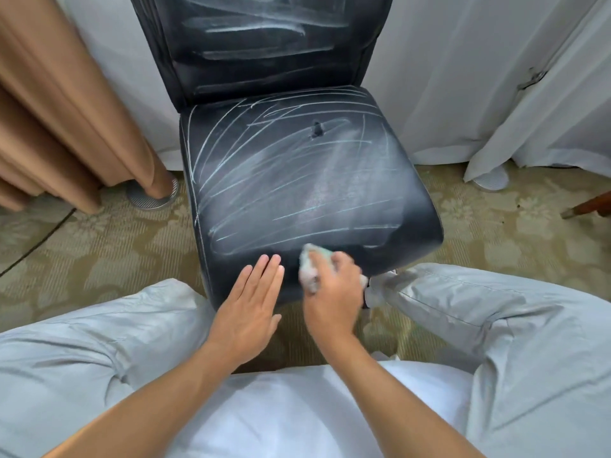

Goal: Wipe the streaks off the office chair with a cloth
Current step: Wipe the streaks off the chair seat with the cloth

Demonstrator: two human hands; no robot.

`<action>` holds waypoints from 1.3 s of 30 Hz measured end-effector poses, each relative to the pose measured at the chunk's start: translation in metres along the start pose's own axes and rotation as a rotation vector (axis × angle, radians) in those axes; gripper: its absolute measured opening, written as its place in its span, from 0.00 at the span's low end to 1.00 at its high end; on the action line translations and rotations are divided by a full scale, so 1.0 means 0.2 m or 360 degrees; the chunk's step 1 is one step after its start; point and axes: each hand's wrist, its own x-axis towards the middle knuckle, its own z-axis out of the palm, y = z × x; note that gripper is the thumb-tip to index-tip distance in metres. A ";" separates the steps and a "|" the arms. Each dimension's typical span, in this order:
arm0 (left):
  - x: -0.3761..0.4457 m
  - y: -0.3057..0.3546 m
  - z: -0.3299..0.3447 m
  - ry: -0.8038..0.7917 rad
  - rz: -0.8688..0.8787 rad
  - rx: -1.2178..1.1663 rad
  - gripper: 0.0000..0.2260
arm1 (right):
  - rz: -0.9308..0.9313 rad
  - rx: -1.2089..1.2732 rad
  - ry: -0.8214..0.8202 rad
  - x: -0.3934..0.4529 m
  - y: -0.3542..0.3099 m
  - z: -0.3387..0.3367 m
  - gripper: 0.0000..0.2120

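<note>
Both hands sit at the near front edge of the office chair (297, 193): left hand (253, 299) flat with straight fingers, right hand (334, 289) clutching the cloth (309, 259). The streaks (264, 180) run farther back and left across the seat.

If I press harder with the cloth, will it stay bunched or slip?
The cloth looks soft and floppy, crumpled inside the right hand, so it should stay bunched. The chair seat looks smooth, so it probably glides easily.
</note>
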 end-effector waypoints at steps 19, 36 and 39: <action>0.05 -0.02 0.03 0.0229 0.0032 0.0056 0.41 | 0.0181 0.0237 -0.0031 0.19 0.18 -0.04 0.22; 0.06 -0.05 0.03 0.0309 0.0062 0.0158 0.40 | 0.0561 -0.0104 0.0037 0.59 0.69 -0.33 0.08; 0.07 -0.04 0.03 0.0263 0.0040 0.0114 0.40 | 0.0356 0.0062 0.0061 0.51 0.41 -0.21 0.05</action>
